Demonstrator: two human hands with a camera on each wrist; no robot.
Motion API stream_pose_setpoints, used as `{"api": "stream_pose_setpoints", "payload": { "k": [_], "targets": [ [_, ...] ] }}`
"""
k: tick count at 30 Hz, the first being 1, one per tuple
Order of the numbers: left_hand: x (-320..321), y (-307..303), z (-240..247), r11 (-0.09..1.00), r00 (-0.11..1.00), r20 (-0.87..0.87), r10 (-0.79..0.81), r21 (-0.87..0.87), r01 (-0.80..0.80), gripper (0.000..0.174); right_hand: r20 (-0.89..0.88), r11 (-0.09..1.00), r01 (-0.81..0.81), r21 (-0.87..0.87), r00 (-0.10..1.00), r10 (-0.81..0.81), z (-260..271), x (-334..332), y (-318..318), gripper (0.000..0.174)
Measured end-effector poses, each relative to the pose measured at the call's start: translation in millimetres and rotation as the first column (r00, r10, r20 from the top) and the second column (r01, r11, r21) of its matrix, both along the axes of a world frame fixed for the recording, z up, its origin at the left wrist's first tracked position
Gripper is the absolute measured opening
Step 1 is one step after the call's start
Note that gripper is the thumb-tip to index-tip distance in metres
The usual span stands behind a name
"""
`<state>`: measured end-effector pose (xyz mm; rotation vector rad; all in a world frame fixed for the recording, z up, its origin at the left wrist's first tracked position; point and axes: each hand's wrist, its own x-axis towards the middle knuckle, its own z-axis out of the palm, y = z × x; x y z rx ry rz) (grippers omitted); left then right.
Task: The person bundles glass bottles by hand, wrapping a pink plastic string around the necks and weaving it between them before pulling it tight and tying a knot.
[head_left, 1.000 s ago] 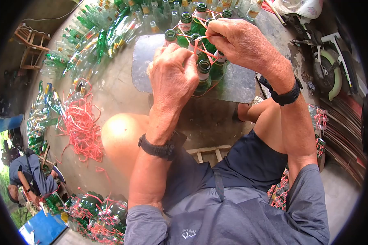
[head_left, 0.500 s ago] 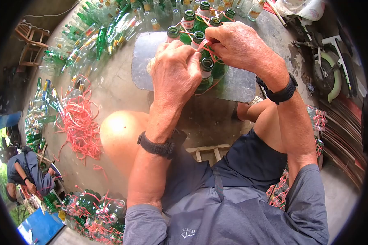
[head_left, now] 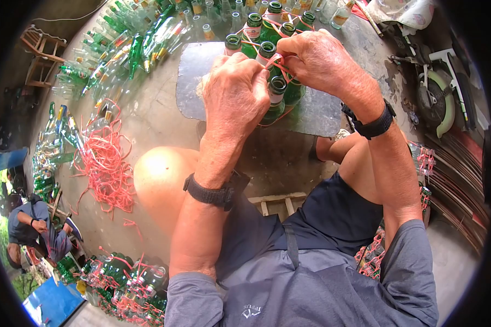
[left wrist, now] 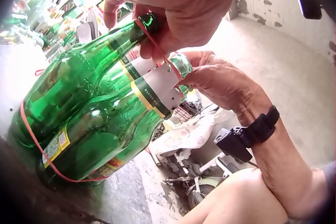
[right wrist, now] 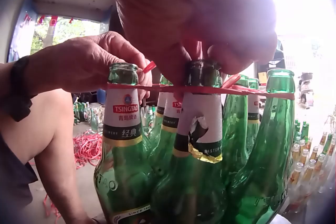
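Note:
A tight cluster of green glass beer bottles (head_left: 276,87) with white neck labels stands upright on a grey sheet (head_left: 193,82). A red plastic strap (right wrist: 252,93) runs round their necks, and another strap (left wrist: 68,176) circles their lower bodies. My left hand (head_left: 237,92) is at the near left of the necks, thumb and finger pinching a strap end. Opposite it, my right hand (head_left: 327,57) pinches the strap between curled fingers, close over the bottle tops. Between the two hands a short crossed piece of strap (head_left: 276,59) shows. Fingertips are partly hidden behind the knuckles.
A heap of loose red strap (head_left: 106,169) lies on the floor to the left. Many loose bottles (head_left: 136,52) crowd the far left and back. Strapped bundles (head_left: 128,278) stand at lower left, near another person (head_left: 35,226). A two-wheeler (head_left: 442,98) is at the right.
The loop that stood up between my hands is now drawn down near the bottle necks. My right hand has shifted slightly. The other person's arms have moved.

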<state>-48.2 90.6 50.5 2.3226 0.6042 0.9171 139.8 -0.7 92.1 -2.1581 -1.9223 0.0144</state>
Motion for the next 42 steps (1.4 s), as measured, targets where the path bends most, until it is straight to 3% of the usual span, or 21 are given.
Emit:
{"api": "stream_pose_setpoints", "payload": {
  "k": [2,6,8,11,18,24,33,42],
  "targets": [
    [0,0,0,1.0,1.0,0.001,0.001,-0.002,-0.001,0.009,0.031,0.994,-0.031,0.104,0.999,0.028,-3,1,-1,0.012],
    [0,0,0,1.0,1.0,0.003,-0.002,-0.001,0.002,0.009,0.071,0.994,-0.025,0.104,0.997,0.017,-1,-4,-5,0.012],
    [0,0,1,1.0,1.0,0.008,-0.001,0.001,0.001,0.01,0.098,0.967,-0.096,0.236,0.992,0.074,-5,-5,-7,0.013],
    [0,0,2,1.0,1.0,-0.01,-0.004,-0.014,0.004,0.01,0.141,0.958,-0.119,0.262,0.986,0.084,-4,-9,-8,0.012],
    [0,0,1,1.0,1.0,-0.007,0.001,-0.005,-0.001,0.01,0.124,0.978,-0.088,0.19,0.99,0.065,7,-16,-16,0.014],
    [0,-1,2,1.0,1.0,-0.014,0.006,-0.003,-0.006,0.01,0.127,0.997,0.073,0.014,0.989,-0.074,17,-19,-16,0.02],
    [0,-2,1,1.0,0.999,-0.027,0.018,-0.006,-0.018,0.011,-0.112,0.998,0.067,-0.003,0.991,-0.067,13,-17,-21,0.023],
    [0,-3,1,1.0,1.0,-0.02,0.017,-0.008,-0.017,0.012,-0.352,0.987,0.139,-0.08,0.922,-0.158,20,-14,-22,0.022]
  ]
}}
